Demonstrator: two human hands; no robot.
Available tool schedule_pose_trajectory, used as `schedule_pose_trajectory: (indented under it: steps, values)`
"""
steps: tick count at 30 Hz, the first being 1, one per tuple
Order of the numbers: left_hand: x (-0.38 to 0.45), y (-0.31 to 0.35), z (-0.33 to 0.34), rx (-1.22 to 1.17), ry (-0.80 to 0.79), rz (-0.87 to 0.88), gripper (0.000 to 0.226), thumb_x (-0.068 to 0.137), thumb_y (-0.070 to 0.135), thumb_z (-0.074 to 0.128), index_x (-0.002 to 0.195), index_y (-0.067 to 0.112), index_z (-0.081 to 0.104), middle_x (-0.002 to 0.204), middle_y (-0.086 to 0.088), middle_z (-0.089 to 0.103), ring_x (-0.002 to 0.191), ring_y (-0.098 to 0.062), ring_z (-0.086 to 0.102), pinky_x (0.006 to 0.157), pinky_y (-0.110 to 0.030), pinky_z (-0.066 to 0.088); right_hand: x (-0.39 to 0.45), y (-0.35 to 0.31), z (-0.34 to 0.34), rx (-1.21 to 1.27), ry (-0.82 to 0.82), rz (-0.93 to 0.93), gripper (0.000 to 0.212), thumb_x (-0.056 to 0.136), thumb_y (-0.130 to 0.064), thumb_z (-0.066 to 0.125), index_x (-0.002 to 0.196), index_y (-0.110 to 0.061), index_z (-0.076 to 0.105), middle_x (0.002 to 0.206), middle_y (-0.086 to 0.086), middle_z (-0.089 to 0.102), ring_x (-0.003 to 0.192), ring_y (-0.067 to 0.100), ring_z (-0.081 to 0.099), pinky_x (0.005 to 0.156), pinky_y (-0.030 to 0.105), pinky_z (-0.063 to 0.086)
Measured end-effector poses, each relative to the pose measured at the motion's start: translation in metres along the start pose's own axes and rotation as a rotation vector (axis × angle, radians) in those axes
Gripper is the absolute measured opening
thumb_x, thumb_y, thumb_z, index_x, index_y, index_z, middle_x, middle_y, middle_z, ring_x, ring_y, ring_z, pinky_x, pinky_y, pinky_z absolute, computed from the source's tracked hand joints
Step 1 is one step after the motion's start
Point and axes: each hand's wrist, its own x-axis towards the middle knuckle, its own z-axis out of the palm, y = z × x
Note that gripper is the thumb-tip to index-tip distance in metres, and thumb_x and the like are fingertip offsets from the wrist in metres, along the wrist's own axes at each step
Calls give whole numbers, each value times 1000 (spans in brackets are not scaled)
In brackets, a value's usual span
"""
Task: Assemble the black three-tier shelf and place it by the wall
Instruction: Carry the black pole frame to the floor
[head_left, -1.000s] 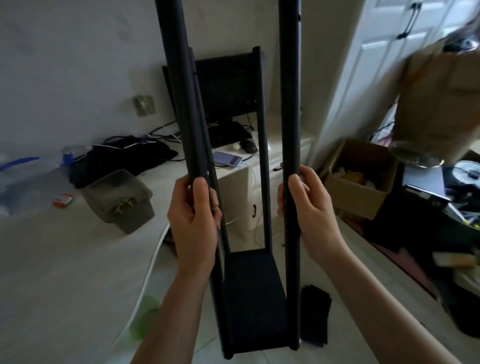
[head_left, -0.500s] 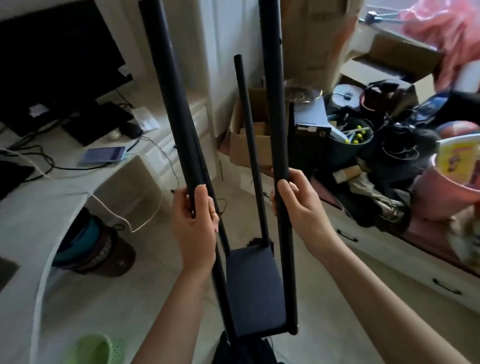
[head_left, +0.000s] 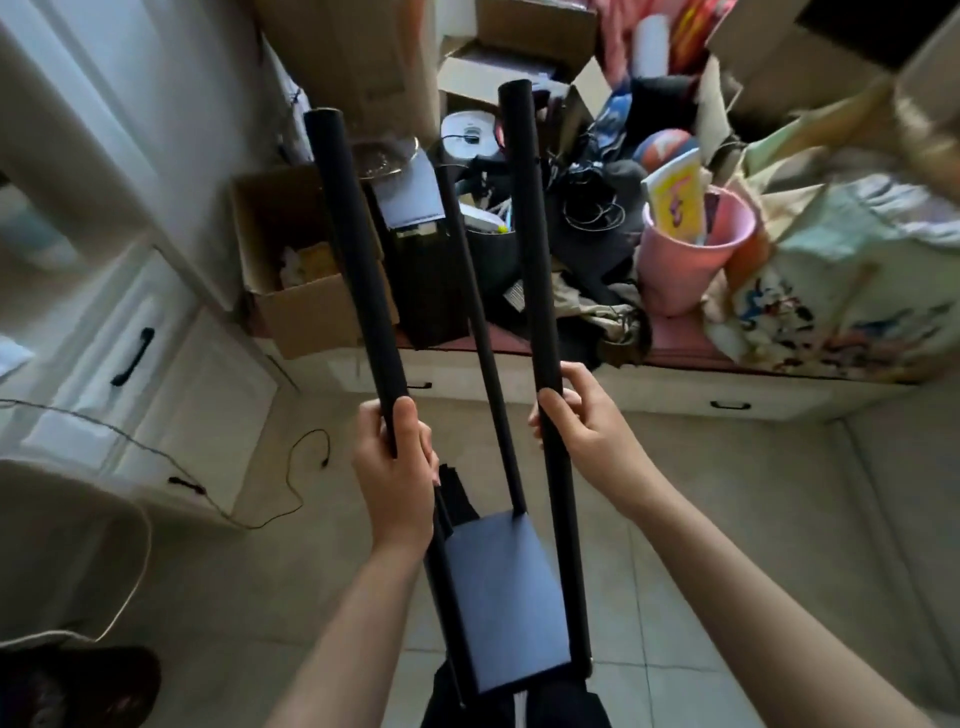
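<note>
No text, label, brand or number can be read anywhere; the yellow card (head_left: 675, 195) standing in the pink bucket (head_left: 691, 265) bears pink marks (too blurred to make out).

I see my left hand (head_left: 397, 467) and right hand (head_left: 582, 415) bare, forearms unsleeved, no rings or watch; dark trousers (head_left: 561, 701) show below them.

1. The left hand (head_left: 396, 470) is wrapping its fingers round the near left pole (head_left: 358, 280), thumb lying up its front.
2. The right hand (head_left: 582, 421) is gripping the near right pole (head_left: 535, 249) at about the same height.
3. Both forearms are reaching forward, bare.
</note>
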Motion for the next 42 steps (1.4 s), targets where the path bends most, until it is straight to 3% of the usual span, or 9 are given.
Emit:
schedule_pose_trajectory:
  steps: [6, 10, 14, 20, 23, 26, 32, 37, 42]
  values:
    - [4, -27, 61, -7, -181, -67, 39, 101, 53, 48, 84, 18, 49, 59, 4, 51, 47, -14, 47, 44, -26, 43, 2, 29, -61, -43, 106, 109, 13, 103, -17, 48, 115, -19, 50, 86, 5, 65, 78, 12, 63, 81, 38, 54]
    - [8, -41, 109, 19, -254, -98, 42, 99, 55, 45, 89, 15, 53, 62, 4, 54, 51, -12, 51, 49, -22, 45, 7, 56, -108, -123, 81, 194, 13, 103, -13, 47, 115, -12, 47, 91, 8, 64, 84, 16, 64, 88, 35, 53]
    - [10, -56, 148, 106, -293, -111, 44, 93, 62, 52, 90, 19, 58, 70, 1, 63, 60, -17, 61, 59, -27, 52, 12, 92, -154, -200, 25, 246, 11, 101, -15, 50, 111, -12, 46, 93, 5, 66, 90, 14, 67, 89, 33, 54]
    - [16, -84, 189, 206, -427, -149, 14, 101, 28, 56, 101, 14, 59, 78, -2, 69, 72, -19, 70, 70, -22, 55, 13, 147, -203, -244, -67, 367, 15, 100, -19, 53, 109, -21, 41, 101, 6, 63, 99, 20, 66, 91, 47, 54]
    - [15, -104, 198, 290, -604, -230, 6, 99, 24, 59, 103, 19, 59, 88, -5, 71, 84, -17, 73, 76, -22, 57, 26, 157, -217, -207, 29, 352, 15, 99, -22, 54, 107, -26, 42, 98, 6, 64, 93, 22, 66, 88, 47, 56]
    - [7, -134, 207, 415, -705, -312, 4, 97, 23, 63, 99, 22, 60, 93, -1, 72, 92, -13, 71, 85, -29, 56, 51, 161, -234, -172, 133, 317, 12, 99, -21, 54, 103, -26, 44, 93, 3, 64, 91, 20, 67, 88, 44, 56]
    - [6, -196, 217, 585, -637, -392, 10, 95, 28, 68, 92, 35, 62, 89, 12, 67, 83, 7, 62, 70, -13, 43, 87, 202, -244, -262, 98, 377, 22, 95, -15, 62, 111, -21, 49, 96, -3, 64, 97, 14, 65, 89, 35, 53]
    - [23, -240, 221, 683, -587, -481, 20, 91, 11, 71, 96, 27, 62, 99, 9, 68, 97, -6, 64, 89, -27, 50, 109, 250, -233, -297, 112, 485, 16, 91, -14, 68, 105, -18, 61, 103, -3, 69, 103, 16, 64, 94, 43, 54]
    - [38, -289, 231, 796, -506, -531, 22, 90, 6, 72, 108, 18, 68, 101, 4, 64, 100, -12, 57, 85, -27, 43, 125, 299, -216, -326, 163, 546, 22, 90, -13, 68, 110, -19, 60, 108, 0, 67, 106, 17, 63, 91, 32, 50]
